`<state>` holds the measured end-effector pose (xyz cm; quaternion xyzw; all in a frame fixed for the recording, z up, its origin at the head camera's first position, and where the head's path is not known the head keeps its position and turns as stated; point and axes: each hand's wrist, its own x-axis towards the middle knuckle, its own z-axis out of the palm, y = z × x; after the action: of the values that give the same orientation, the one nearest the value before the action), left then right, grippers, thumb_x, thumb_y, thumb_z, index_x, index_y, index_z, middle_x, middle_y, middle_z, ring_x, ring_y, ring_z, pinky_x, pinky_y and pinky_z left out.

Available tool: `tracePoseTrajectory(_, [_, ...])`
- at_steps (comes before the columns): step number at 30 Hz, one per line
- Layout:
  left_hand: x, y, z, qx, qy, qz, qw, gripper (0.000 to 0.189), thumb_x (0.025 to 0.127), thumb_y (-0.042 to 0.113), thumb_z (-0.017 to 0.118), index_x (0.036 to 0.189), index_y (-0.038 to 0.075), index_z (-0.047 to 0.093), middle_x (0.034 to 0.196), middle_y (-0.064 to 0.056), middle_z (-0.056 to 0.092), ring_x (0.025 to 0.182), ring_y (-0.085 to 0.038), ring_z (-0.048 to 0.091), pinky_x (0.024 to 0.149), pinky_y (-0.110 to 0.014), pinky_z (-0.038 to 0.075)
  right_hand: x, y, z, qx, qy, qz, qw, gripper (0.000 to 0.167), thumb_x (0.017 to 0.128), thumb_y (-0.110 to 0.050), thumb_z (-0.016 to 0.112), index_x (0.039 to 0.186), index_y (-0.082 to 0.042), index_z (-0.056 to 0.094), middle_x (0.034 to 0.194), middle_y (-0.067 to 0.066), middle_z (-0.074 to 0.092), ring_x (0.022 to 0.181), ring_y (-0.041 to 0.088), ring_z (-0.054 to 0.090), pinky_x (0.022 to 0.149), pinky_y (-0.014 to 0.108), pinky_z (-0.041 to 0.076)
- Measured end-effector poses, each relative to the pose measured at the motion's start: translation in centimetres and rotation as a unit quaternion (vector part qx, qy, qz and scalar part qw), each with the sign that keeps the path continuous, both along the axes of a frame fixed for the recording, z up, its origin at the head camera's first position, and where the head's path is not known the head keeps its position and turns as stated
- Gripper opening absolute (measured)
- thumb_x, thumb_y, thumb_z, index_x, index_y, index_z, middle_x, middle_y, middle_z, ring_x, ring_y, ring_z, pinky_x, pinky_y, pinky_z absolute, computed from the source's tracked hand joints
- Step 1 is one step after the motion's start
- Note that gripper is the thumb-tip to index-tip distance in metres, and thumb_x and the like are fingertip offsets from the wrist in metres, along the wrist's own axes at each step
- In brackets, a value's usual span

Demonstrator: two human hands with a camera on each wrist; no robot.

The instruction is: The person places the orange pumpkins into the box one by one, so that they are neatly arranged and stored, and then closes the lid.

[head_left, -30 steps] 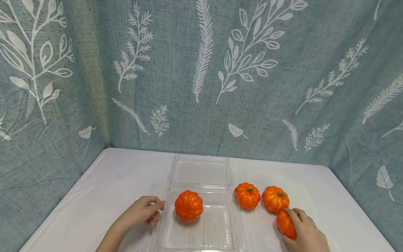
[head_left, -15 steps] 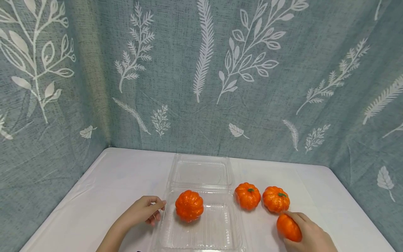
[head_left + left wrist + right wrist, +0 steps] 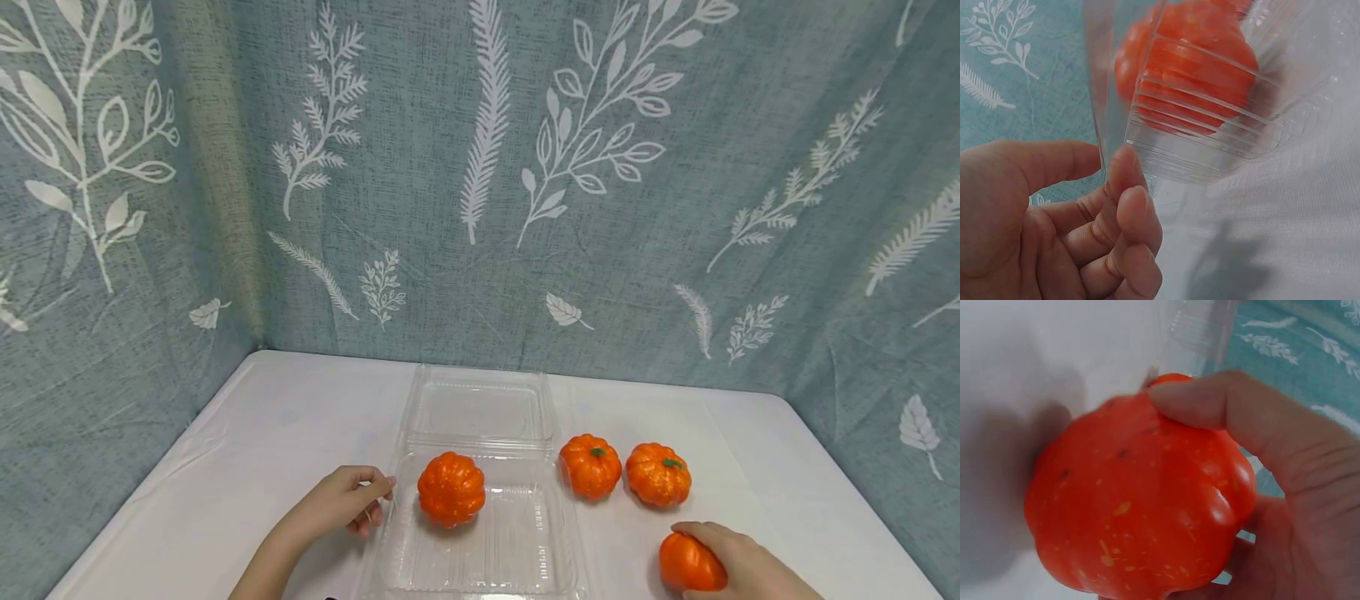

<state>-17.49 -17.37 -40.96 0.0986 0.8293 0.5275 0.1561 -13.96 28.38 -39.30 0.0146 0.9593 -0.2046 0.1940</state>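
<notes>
My right hand (image 3: 746, 567) grips a small orange toy pumpkin (image 3: 688, 564) at the front right of the table. In the right wrist view the thumb presses on one side of this pumpkin (image 3: 1135, 500) and the fingers reach round behind it. A clear plastic clamshell box (image 3: 517, 542) stands with its lid raised, and another orange pumpkin (image 3: 451, 490) sits in its base. My left hand (image 3: 341, 504) pinches the box's left edge between thumb and forefinger, seen closely in the left wrist view, where the box wall (image 3: 1197, 169) lies beside the fingertips.
Two more orange pumpkins with green stems, one near the box (image 3: 591, 467) and one farther right (image 3: 658, 475), stand on the white table (image 3: 300, 417). A blue-green curtain (image 3: 420, 167) with white leaf prints hangs behind and at both sides.
My right hand has drawn its pumpkin toward the front and slightly right, apart from the pumpkin behind it, tipping it on the way. My left hand stays on the box edge.
</notes>
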Motion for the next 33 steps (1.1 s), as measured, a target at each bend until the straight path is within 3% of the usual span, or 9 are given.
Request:
tracePoseTrajectory(14, [0.1,0.1,0.1,-0.007,0.000,0.004,1.0000,0.031,0.095,0.026,0.049,0.086,-0.002,0.059,0.057,0.000,0.054,0.045,-0.010,0.049,0.049,-0.029,0.048,0.3,0.2,0.8,-0.020,0.010,0.069,0.9974,0.073,0.068,-0.044,0.077,0.125,-0.008,0.050,0.122,0.013,0.054,0.103,0.030,0.053,0.084,0.055,0.044])
tracePoseTrajectory(25, [0.2,0.0,-0.1,-0.005,-0.005,0.003,1.0000,0.032,0.095,0.026,0.049,0.087,-0.003,0.059,0.058,0.000,0.055,0.046,-0.009,0.049,0.049,-0.029,0.048,-0.3,-0.1,1.8,-0.019,-0.028,0.041,0.9986,0.067,0.066,-0.039,0.080,0.120,-0.010,0.055,0.111,0.005,0.059,0.092,0.023,0.054,0.080,0.051,0.046])
tracePoseTrajectory(33, [0.1,0.0,-0.2,-0.003,0.002,0.000,1.0000,0.032,0.095,0.027,0.049,0.087,-0.003,0.059,0.058,0.001,0.055,0.045,-0.009,0.049,0.048,-0.028,0.047,-0.6,-0.3,2.2,-0.041,-0.035,0.034,0.9980,0.059,0.066,-0.021,0.080,0.119,-0.010,0.056,0.107,0.002,0.059,0.086,0.021,0.053,0.076,0.046,0.048])
